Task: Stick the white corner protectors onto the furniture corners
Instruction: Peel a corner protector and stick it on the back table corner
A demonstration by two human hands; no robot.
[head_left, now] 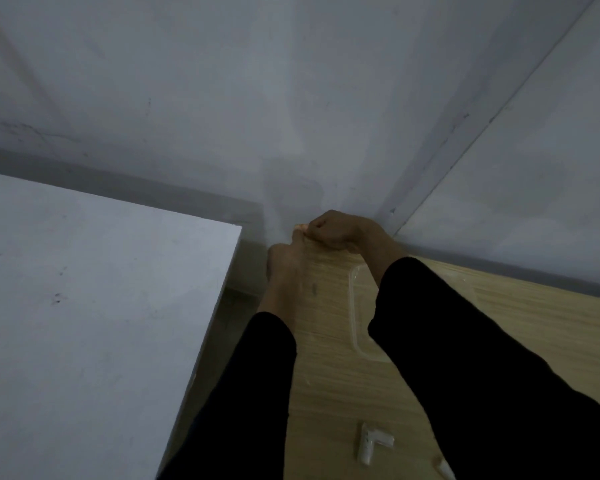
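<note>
1. Pale grey walls (222, 98), matt and scuffed, meet in a corner behind everything.
2. To our left lies a flat white top (84, 289), smooth and faintly marked.
3. To our right is a light wood-grain tabletop (343, 382).
4. On it sits a clear plastic tray (352, 306) with rounded corners, mostly under our right sleeve (465, 341); we cannot tell its contents.
5. Our left hand (286, 268) and right hand (340, 232) meet at the tabletop's far corner, right fingers curled; we cannot tell whether they grip anything.
6. One L-shaped white corner protector (373, 443) lies loose on the wood, nearer us.

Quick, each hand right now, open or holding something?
Left hand: at the wooden table's far corner, fingers hidden; cannot tell.
Right hand: fingers curled at that corner; holding what, cannot tell.
</note>
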